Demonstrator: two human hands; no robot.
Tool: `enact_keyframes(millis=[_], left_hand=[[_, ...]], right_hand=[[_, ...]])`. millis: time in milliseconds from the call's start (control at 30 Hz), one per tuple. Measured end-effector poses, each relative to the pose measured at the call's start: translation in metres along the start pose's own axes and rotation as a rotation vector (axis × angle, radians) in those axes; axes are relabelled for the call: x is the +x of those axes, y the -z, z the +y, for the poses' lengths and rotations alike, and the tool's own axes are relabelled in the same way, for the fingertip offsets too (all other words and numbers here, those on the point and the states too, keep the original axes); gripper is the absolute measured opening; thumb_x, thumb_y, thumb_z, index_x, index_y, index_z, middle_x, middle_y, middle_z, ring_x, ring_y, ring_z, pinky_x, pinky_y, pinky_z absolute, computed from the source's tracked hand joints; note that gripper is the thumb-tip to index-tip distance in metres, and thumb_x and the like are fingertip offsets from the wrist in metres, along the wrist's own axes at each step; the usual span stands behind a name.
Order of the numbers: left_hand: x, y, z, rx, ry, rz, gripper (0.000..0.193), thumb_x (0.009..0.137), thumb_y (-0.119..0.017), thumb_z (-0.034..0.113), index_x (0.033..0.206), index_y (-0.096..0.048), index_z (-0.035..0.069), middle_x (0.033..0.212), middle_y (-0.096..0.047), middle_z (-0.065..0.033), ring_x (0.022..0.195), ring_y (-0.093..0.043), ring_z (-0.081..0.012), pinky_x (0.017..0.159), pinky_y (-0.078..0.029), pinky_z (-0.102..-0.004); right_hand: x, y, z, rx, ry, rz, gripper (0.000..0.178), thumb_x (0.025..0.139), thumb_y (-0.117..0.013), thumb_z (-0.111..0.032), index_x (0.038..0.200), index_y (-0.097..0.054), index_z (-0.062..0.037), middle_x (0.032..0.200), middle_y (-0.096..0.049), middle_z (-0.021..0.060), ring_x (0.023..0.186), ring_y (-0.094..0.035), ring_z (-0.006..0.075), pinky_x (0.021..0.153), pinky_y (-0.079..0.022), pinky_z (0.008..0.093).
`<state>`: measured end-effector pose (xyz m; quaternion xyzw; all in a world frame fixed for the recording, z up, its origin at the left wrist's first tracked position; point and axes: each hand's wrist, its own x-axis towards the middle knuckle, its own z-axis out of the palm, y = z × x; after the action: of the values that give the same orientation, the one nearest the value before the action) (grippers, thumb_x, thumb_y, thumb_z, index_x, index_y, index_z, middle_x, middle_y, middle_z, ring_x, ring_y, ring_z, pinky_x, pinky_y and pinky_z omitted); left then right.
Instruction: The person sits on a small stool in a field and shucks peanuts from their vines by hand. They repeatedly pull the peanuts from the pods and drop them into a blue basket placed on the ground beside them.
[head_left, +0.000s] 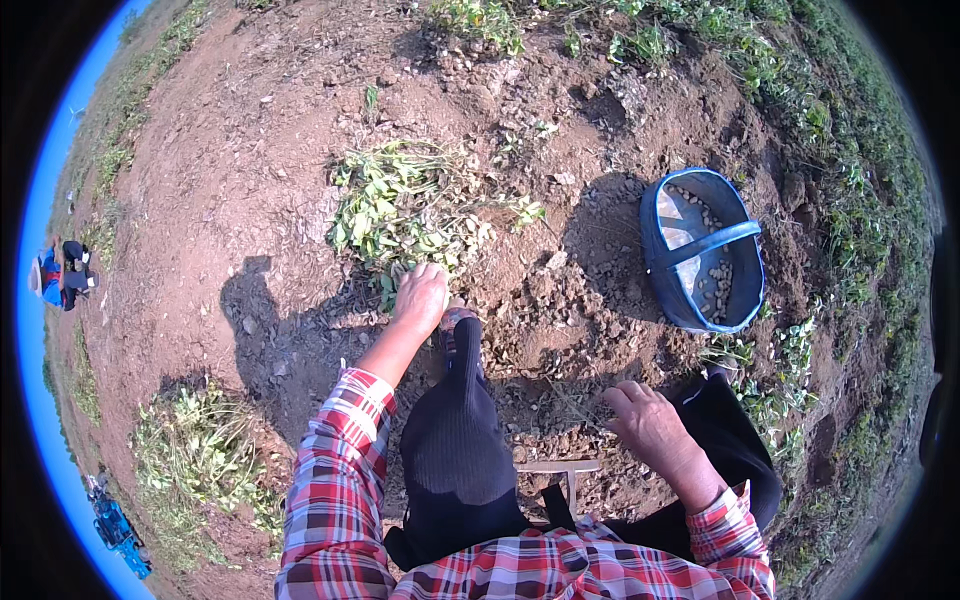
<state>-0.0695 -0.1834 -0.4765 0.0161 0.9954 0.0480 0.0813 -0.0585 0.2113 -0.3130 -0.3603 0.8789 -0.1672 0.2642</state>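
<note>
My left hand [422, 297] reaches down to the near edge of a pile of uprooted peanut plants [395, 205]. Its fingers curl into the leaves and stems there, and their tips are hidden. My right hand [648, 425] hovers over the soil near my right knee, its fingers bent in and closed. Whatever it may hold is too small or covered to name. Right of the pile stands a blue basket [705, 243] with a handle across it; peanuts [715, 285] lie scattered over its bottom.
A second heap of pulled plants [205, 450] lies at the lower left. Between my legs is a T-shaped piece [558, 466]. Green plants [860, 200] line the right side. Far off at the left are another person [65, 275] and a blue vehicle [118, 530].
</note>
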Motion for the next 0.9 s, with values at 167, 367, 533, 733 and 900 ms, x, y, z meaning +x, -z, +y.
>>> enact_keyframes(millis=[167, 367, 533, 733, 900], left_hand=[[0.106, -0.048, 0.019, 0.138, 0.092, -0.104, 0.040, 0.087, -0.054, 0.012, 0.126, -0.049, 0.004, 0.130, -0.050, -0.0098, 0.123, -0.046, -0.0275, 0.100, -0.037, -0.0497], [0.128, -0.050, 0.002, 0.209, 0.249, -0.110, 0.038, 0.083, -0.061, 0.011, 0.120, -0.055, 0.011, 0.126, -0.052, -0.0065, 0.117, -0.049, -0.0254, 0.096, -0.039, -0.0489], [0.112, -0.008, 0.004, 0.143, 0.264, -0.131, 0.047, 0.062, -0.083, 0.023, 0.102, -0.063, 0.011, 0.112, -0.054, -0.0067, 0.113, -0.048, -0.0267, 0.091, -0.038, -0.0446], [0.099, 0.088, 0.026, -1.263, 0.360, -0.054, 0.038, 0.078, -0.071, 0.010, 0.111, -0.058, -0.003, 0.101, -0.066, -0.0055, 0.088, -0.060, -0.0125, 0.082, -0.048, -0.0272], [0.062, 0.126, 0.066, -1.321, 0.462, -0.213, 0.045, 0.081, -0.070, 0.005, 0.124, -0.055, 0.003, 0.111, -0.064, -0.0023, 0.099, -0.059, -0.0144, 0.089, -0.047, -0.0273]], right_hand=[[-0.003, -0.007, 0.015, 0.009, -0.072, 0.002, 0.034, 0.077, -0.069, -0.017, 0.105, -0.054, -0.0074, 0.101, -0.056, 0.0101, 0.093, -0.060, 0.0271, 0.079, -0.051, 0.0383], [-0.014, -0.018, 0.026, 0.034, -0.135, -0.029, 0.029, 0.079, -0.065, -0.018, 0.103, -0.053, -0.0067, 0.100, -0.057, 0.0097, 0.093, -0.059, 0.0269, 0.080, -0.050, 0.0388], [-0.025, -0.021, 0.027, -0.013, -0.140, -0.071, 0.022, 0.079, -0.064, -0.016, 0.096, -0.053, -0.0060, 0.092, -0.057, 0.0099, 0.090, -0.060, 0.0262, 0.079, -0.050, 0.0390], [-0.034, -0.021, 0.026, -0.060, -0.112, 0.049, 0.015, 0.081, -0.059, -0.013, 0.092, -0.054, -0.0049, 0.088, -0.057, 0.0095, 0.086, -0.061, 0.0249, 0.075, -0.051, 0.0357], [-0.029, -0.016, 0.027, 0.102, -0.063, 0.146, 0.023, 0.082, -0.060, -0.012, 0.101, -0.054, -0.0022, 0.094, -0.057, 0.0139, 0.091, -0.062, 0.0297, 0.077, -0.052, 0.0380]])
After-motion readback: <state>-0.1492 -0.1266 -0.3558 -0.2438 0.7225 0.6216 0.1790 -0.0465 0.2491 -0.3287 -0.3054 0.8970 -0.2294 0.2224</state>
